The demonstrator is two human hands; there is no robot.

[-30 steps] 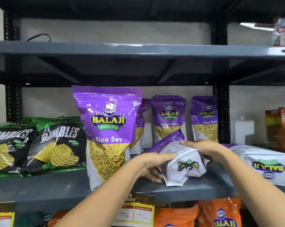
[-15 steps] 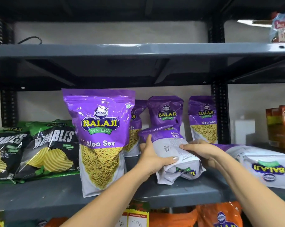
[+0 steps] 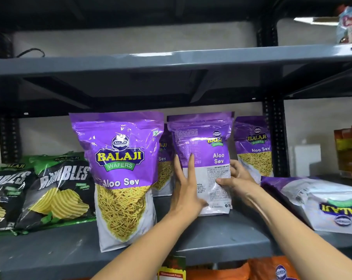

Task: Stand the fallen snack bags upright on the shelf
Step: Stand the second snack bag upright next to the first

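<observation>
Head view: my left hand (image 3: 186, 185) and right hand (image 3: 236, 181) clasp the Aloo Sev pouch (image 3: 203, 150) upright at the shelf (image 3: 221, 235) middle. It seems light, crinkly, slippery; gripping its lower sides steadies it. Another pouch (image 3: 320, 201) lies fallen by the shelf's right edge.

place: shop | cues: metal shelf (image 3: 221, 233) stocked with branded snack bags (image 3: 118, 178), price tag (image 3: 172, 274) on edge

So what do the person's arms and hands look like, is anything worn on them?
Both forearms are bare, with no sleeves in view. The left hand and right hand show no gloves, rings, watch or bracelets. The fingernails look longish and unpainted.
</observation>
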